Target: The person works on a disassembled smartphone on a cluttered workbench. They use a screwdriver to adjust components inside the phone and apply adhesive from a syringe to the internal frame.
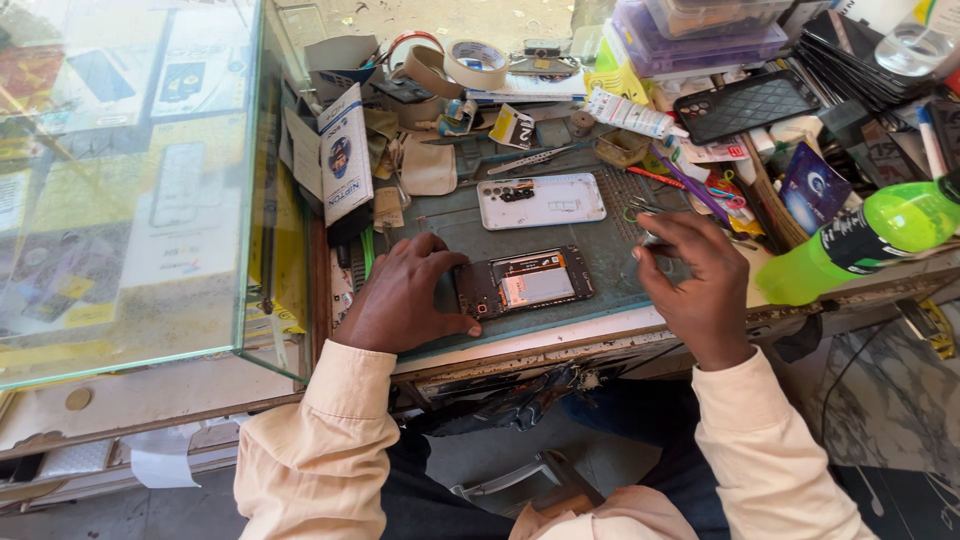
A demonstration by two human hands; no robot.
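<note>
One opened black smartphone with exposed internals lies flat on the grey-green work mat, near its front edge. Left hand rests beside it, fingers spread, thumb and fingertips touching its left end; right hand hovers just right, fingers curled, pinching thin metal tweezers. White rectangular back cover lies just behind; green plastic bottle further right.

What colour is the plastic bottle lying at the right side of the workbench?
The plastic bottle is bright green with a dark label band, seen best in the head view.
</note>
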